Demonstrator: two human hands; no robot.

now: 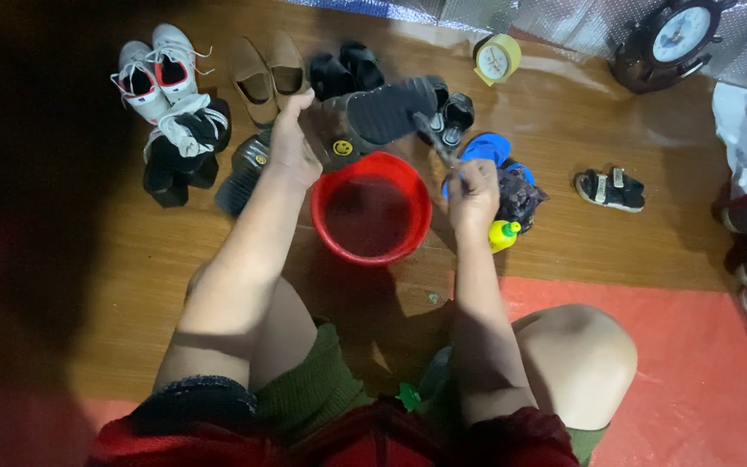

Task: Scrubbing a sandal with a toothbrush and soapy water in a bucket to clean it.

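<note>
My left hand (pixel 291 143) grips a dark slip-on shoe (pixel 373 117) with a round yellow badge, holding it sole-up just beyond a red basin (pixel 330 220) of water. My right hand (pixel 473 190) is closed on a thin brush handle (pixel 437 143) that points up toward the shoe's sole. The basin sits on the wooden floor between my forearms. My bare knees show below, in green shorts.
White sneakers (pixel 156 69), tan loafers (pixel 265 73), black shoes (pixel 347 69), black-and-white high-tops (pixel 185 143) and a small sandal (pixel 609 188) lie around. Blue slippers (pixel 488 149), a dark cloth (pixel 520 197), a yellow bottle (pixel 503 233). Two clocks (pixel 496 58) (pixel 672 39) at the back. Red mat (pixel 693 363).
</note>
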